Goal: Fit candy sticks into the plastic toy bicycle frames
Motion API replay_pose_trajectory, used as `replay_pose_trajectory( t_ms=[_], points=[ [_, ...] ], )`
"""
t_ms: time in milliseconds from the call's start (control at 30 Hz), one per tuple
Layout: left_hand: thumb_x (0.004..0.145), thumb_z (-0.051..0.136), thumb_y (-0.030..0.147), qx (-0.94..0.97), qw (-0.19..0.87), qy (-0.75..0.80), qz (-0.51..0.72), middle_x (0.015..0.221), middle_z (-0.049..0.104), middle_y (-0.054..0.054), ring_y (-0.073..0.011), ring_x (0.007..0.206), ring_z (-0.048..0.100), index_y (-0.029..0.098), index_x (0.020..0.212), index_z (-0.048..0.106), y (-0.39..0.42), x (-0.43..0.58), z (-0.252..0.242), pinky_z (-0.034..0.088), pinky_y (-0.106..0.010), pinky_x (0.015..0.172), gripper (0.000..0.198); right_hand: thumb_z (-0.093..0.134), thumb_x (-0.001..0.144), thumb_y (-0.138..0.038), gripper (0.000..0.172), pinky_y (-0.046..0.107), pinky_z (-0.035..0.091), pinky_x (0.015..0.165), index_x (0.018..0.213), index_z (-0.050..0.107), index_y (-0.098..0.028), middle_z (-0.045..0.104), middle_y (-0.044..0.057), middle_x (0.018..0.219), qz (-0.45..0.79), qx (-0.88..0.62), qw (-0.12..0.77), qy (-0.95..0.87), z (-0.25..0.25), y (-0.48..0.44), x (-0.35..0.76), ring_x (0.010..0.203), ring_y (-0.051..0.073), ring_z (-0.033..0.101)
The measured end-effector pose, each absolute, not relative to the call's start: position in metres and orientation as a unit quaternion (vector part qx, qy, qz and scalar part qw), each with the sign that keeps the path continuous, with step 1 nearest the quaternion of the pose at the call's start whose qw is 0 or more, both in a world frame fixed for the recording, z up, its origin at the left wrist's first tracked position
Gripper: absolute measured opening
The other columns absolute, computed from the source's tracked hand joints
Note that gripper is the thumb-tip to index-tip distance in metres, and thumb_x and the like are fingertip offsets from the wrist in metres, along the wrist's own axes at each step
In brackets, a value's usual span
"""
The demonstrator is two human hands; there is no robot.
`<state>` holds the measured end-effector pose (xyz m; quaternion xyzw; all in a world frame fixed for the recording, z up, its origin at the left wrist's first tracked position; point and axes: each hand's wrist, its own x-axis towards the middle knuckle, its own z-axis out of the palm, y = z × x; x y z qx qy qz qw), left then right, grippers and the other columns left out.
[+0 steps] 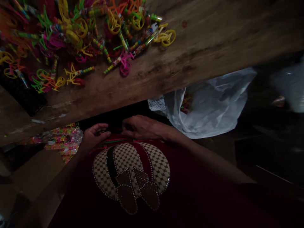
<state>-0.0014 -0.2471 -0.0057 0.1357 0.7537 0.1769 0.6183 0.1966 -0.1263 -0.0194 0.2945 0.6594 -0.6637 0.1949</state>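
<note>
Below the near edge of the worn brown wooden table [213, 41], both hands meet in the person's lap, deep in shadow. The left hand [94, 136] is cupped, fingers curled toward the thumb. The right hand [142, 127] lies flatter, its fingers reaching toward the left. Between them runs a thin red-and-green striped band of cloth [111, 141], at the top of the dark red shirt with a checkered, studded emblem [131, 172]. Both hands rest on or just beside that band, but the gloom hides whether either one pinches it.

Judging from the dark, fingertip work here would go better with the hands kept close together and lifted toward the brighter table top, where a grip could be checked by eye.

A heap of bright plastic toy wheels and beaded sticks [78, 38] covers the far left of the table, well apart from the hands. A crumpled white plastic bag [209, 104] sits near the right forearm, and a clear packet of colourful pieces [63, 142] lies just beside the left wrist. Both crowd the lap, and the table edge overhangs the hands, leaving little room to raise them.
</note>
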Motion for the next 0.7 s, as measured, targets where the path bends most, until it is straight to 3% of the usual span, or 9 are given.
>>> replay_pose_trajectory(
  t_ms=[167,333,600,700],
  points=[
    [0.051,0.088,0.045,0.106,0.621,0.748,0.206,0.087,0.072,-0.005,-0.0174,0.083,0.065,0.017,0.093,0.074,-0.247,-0.003,-0.008,0.053,-0.029,0.077,0.053,0.058,0.087,-0.029,0.02,0.025,0.035,0.061,0.071,0.063,-0.017,0.06,0.0,0.069,-0.731,0.337,0.101,0.585,-0.032,-0.135,0.197,0.065,0.012,0.05],
    [0.045,0.09,0.043,0.085,0.632,0.742,0.205,0.086,0.073,-0.004,-0.0177,0.086,0.065,0.017,0.09,0.073,-0.244,-0.005,-0.007,0.053,-0.03,0.081,0.054,0.061,0.085,-0.033,0.021,0.025,0.033,0.059,0.072,0.057,-0.017,0.053,-0.003,0.066,-0.74,0.382,-0.03,0.553,-0.038,-0.15,0.188,0.062,0.009,0.044],
    [0.046,0.089,0.043,0.107,0.632,0.742,0.195,0.083,0.073,-0.004,-0.0164,0.08,0.064,0.017,0.089,0.073,-0.243,-0.006,-0.01,0.053,-0.029,0.077,0.053,0.059,0.087,-0.029,0.02,0.024,0.032,0.056,0.072,0.054,-0.017,0.05,-0.004,0.065,-0.781,0.38,0.056,0.494,-0.029,-0.135,0.189,0.059,0.008,0.041],
    [0.045,0.09,0.043,0.104,0.63,0.743,0.201,0.084,0.073,-0.004,-0.0162,0.081,0.064,0.018,0.088,0.073,-0.243,-0.005,-0.011,0.054,-0.029,0.077,0.052,0.067,0.08,-0.026,0.013,0.022,0.028,0.05,0.084,0.057,-0.018,0.049,-0.007,0.058,-0.811,0.37,0.084,0.445,-0.034,-0.123,0.193,0.051,0.007,0.038]
  ],
)
